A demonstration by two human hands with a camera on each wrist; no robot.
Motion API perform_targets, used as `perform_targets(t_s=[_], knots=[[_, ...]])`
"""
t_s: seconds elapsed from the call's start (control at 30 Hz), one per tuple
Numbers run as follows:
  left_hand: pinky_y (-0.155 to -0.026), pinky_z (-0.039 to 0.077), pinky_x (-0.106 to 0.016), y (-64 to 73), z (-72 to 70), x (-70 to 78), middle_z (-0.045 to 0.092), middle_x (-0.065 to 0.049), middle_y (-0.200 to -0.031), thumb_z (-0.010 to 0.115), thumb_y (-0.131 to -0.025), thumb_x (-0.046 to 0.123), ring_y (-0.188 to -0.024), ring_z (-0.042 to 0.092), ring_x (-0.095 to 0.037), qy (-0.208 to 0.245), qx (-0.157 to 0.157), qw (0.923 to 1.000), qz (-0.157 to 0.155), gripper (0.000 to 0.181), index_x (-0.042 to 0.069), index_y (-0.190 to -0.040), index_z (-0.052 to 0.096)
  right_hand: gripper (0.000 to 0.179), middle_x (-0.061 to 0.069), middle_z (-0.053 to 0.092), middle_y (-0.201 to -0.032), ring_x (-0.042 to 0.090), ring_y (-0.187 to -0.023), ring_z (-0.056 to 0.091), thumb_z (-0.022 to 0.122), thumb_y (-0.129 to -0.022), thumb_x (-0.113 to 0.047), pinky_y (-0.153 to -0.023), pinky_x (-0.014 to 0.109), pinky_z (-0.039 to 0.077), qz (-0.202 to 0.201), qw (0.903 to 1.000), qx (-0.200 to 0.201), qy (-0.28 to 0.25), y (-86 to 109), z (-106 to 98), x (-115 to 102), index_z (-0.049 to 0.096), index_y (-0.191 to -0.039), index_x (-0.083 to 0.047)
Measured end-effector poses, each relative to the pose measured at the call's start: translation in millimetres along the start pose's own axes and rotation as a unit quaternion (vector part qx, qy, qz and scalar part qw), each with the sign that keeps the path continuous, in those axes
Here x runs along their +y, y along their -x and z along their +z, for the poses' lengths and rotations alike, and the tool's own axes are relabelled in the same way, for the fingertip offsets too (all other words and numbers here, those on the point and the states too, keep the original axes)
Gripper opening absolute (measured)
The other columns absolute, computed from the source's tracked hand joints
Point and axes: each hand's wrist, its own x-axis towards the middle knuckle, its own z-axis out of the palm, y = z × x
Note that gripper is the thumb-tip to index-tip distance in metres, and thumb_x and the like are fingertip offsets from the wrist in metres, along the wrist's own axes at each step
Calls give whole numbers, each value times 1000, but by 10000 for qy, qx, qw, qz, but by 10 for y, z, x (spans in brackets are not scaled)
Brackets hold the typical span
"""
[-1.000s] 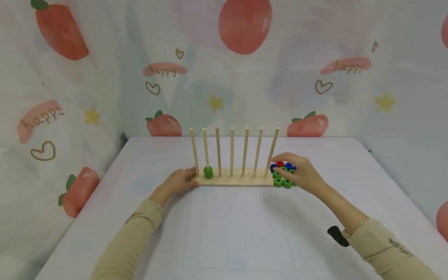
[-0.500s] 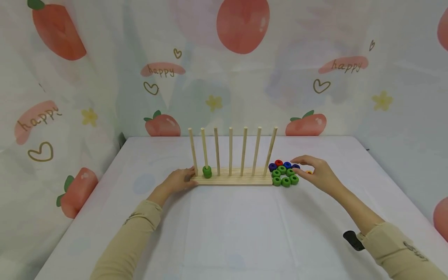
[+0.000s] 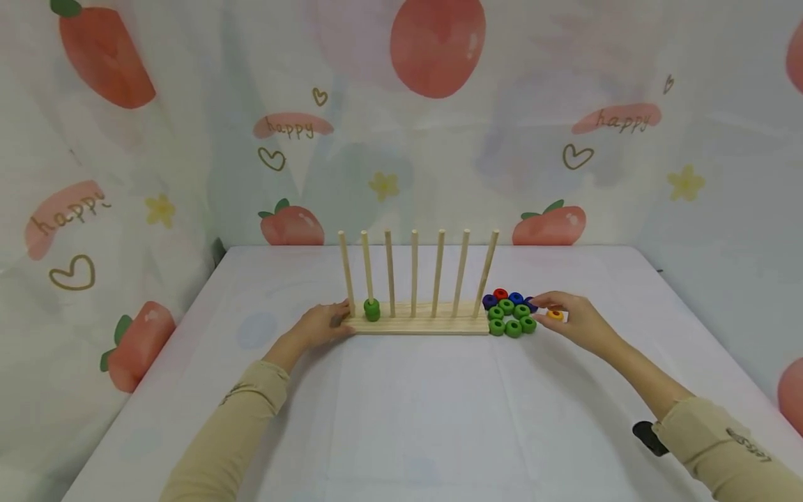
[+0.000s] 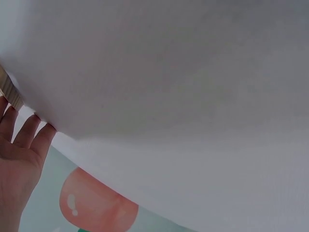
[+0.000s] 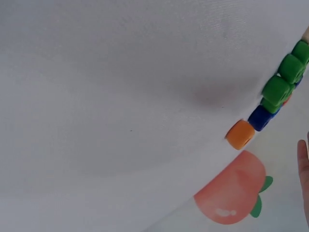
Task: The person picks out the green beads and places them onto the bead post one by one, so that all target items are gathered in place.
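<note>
A wooden peg board (image 3: 417, 324) with several upright dowels stands mid-table, two green beads (image 3: 372, 310) stacked on its second peg from the left. My left hand (image 3: 316, 325) holds the board's left end, thumb at the front; the left wrist view shows its fingers (image 4: 42, 140) beside the wooden end (image 4: 9, 91). Over the right edge of the loose beads hovers my right hand (image 3: 580, 324), thumb and forefinger apart with nothing between them. Nearest it are a dark blue bead (image 3: 530, 305), partly hidden by the fingertips, and an orange bead (image 3: 555, 316), seen through the gap.
Loose green beads (image 3: 514, 328) cluster against the board's right end. Behind them lie a red bead (image 3: 500, 294), a blue bead (image 3: 516, 298) and a purple bead (image 3: 489, 302). A printed cloth backdrop (image 3: 433, 160) rises along the table's far edge.
My right hand has moved right, from beside the rightmost peg to over the orange bead, then lowered slightly. The orange bead has come into view. The left hand stays on the board.
</note>
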Motion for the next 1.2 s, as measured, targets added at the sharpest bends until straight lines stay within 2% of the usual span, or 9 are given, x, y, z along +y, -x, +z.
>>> perform_targets(t_s=[0.33,0.6,0.87,1.2], knots=[[-107,36,-50,-3,0,15,42,-17,-143,64,-89,29,-128,45,-39,123,-5,9999,-61,55,-3,-132,51,31,24,66,-106,39,-92,61,69,-80,3,-80,50,52,94,9999,-21,44,33,43,106,61,-110,9],[-108,36,-49,1,7,19,41,-16,-144,64,-89,29,-129,44,-39,170,-26,9998,-87,55,-2,-133,50,34,28,64,-105,41,-93,62,70,-83,-4,-80,49,53,442,9985,-301,-91,21,78,178,59,-112,10],[-109,34,-49,11,6,28,40,-15,-145,64,-89,30,-132,42,-37,248,-79,9995,-159,57,-2,-134,49,41,29,62,-112,42,-101,61,69,-86,-17,-85,50,52,1049,9913,-779,-186,5,135,206,58,-115,10],[-109,34,-49,5,8,11,41,-15,-144,65,-89,31,-132,42,-37,197,-89,9996,-158,58,-1,-135,49,36,31,63,-104,43,-97,63,69,-84,-9,-82,47,54,1202,9881,-912,-314,-11,232,228,57,-109,15]])
